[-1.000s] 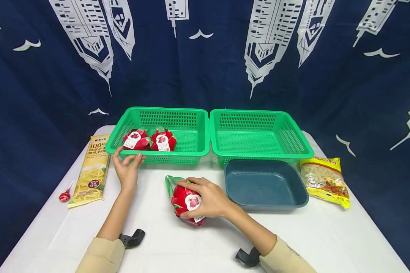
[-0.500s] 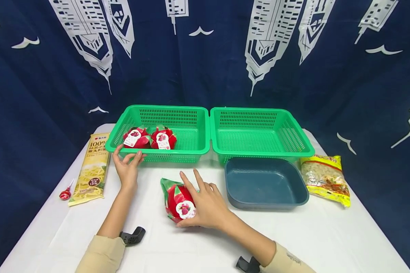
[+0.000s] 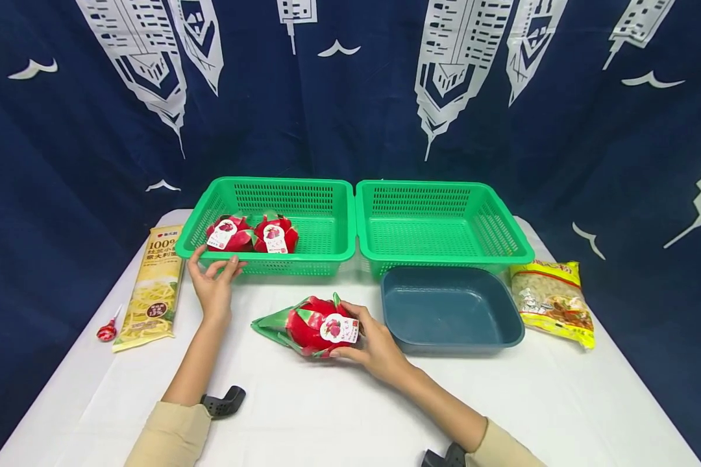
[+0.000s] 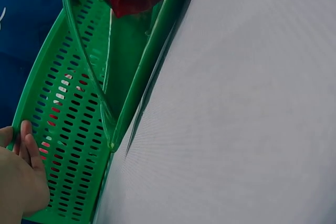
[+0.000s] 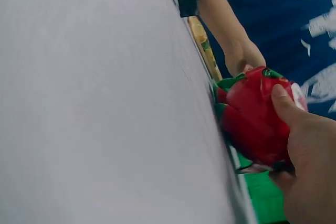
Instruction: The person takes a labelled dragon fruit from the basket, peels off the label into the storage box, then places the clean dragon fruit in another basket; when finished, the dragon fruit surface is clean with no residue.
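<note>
A red dragon fruit [image 3: 312, 327] with long green leaf tips and a white label lies tilted over the table, its leaves pointing left. My right hand [image 3: 380, 347] grips its right end, thumb on the near side, as the right wrist view shows with the fruit [image 5: 252, 119]. At the left green basket [image 3: 295, 264], my left hand [image 3: 213, 285] holds the front rim near its left corner. Inside that basket sit two more dragon fruits, a left one [image 3: 239, 240] and a right one [image 3: 289, 241], both labelled.
A second green basket [image 3: 444, 258] stands to the right, with a dark blue tub [image 3: 452, 344] before it. Noodle packet [image 3: 154, 285] and lollipop [image 3: 106, 332] lie at left; a yellow bag [image 3: 552, 298] lies at right. White cloth covers the table [image 3: 304, 415].
My right hand loosened on the dragon fruit, then took it by its right end. The fruit has turned so its leaves point left and its label faces up. The left hand stays at the rim.
</note>
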Tool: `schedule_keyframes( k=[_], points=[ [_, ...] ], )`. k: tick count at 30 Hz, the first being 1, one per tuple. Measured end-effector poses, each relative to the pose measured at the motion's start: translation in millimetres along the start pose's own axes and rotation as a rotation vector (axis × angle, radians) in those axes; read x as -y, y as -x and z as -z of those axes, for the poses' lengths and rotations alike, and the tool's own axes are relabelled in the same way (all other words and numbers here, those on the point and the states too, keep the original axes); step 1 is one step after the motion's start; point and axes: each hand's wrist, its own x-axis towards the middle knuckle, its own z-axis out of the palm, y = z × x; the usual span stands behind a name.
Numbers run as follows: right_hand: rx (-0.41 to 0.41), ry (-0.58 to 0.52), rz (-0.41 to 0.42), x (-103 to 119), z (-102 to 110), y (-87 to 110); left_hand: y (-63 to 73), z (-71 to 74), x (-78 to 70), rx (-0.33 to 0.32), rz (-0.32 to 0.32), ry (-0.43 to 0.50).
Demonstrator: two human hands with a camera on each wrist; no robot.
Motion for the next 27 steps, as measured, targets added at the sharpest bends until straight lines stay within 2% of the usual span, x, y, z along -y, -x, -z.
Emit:
schedule_keyframes(
  k=[3, 6, 15, 16, 18, 21, 22, 23, 24, 25, 27],
  points=[
    [-0.007, -0.167, 0.003, -6, -3, 0.3, 0.0, 0.4, 0.1, 0.000, 0.003, -0.001],
    [-0.009, -0.278, 0.003, -2, -2, -0.9, 0.0, 0.8, -0.5, -0.007, 0.009, -0.021],
    [-0.006, -0.361, -0.037, 15, -2, -9.8, -0.9, -1.5, -5.3, -0.024, 0.026, -0.101],
    [-0.001, -0.368, -0.046, 15, -2, -10.7, -0.5, -1.6, -6.3, -0.032, 0.028, -0.137],
    [0.008, -0.385, -0.059, 14, -4, -11.8, 2.2, -1.4, -8.9, -0.060, 0.002, -0.287],
    [0.018, -0.407, -0.072, 12, -6, -12.5, 8.0, -3.0, -15.3, -0.077, -0.106, -0.534],
    [0.020, -0.416, -0.076, 11, -7, -12.8, 10.3, -4.4, -18.1, -0.049, -0.160, -0.603],
    [0.022, -0.428, -0.080, 11, -7, -13.4, 12.7, -6.1, -21.0, 0.009, -0.222, -0.657],
    [0.025, -0.443, -0.081, 10, -8, -14.2, 15.4, -8.1, -24.1, 0.104, -0.275, -0.682],
    [0.029, -0.452, -0.082, 9, -9, -15.2, 18.1, -10.1, -26.7, 0.226, -0.318, -0.703],
    [0.040, -0.475, -0.094, 9, -10, -17.7, 25.3, -14.2, -30.9, 0.534, -0.333, -0.729]
  ],
)
